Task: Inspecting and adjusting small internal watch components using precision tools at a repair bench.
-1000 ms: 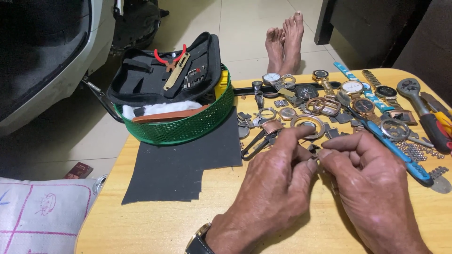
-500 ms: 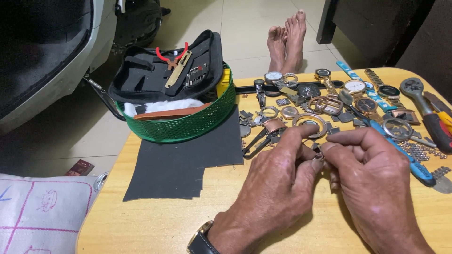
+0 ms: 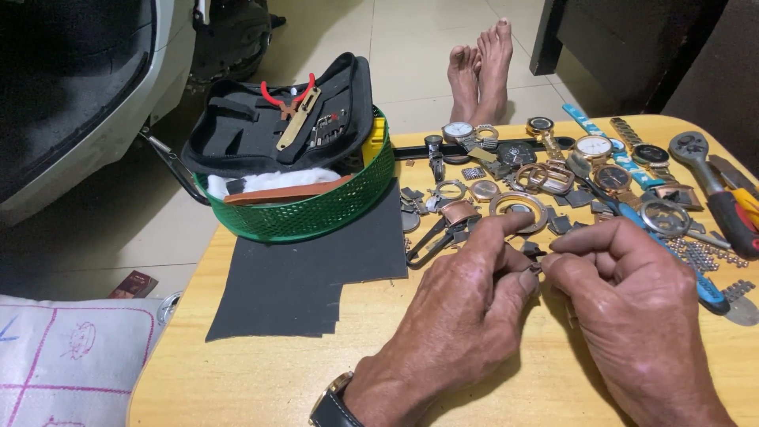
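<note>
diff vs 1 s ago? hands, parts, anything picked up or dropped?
Barely any change. Left hand and right hand stay together over the wooden table, fingers still pinching a small dark part, only slightly shifted. Nothing taken up or let go. Green basket, black mat and watch parts unmoved.
</note>
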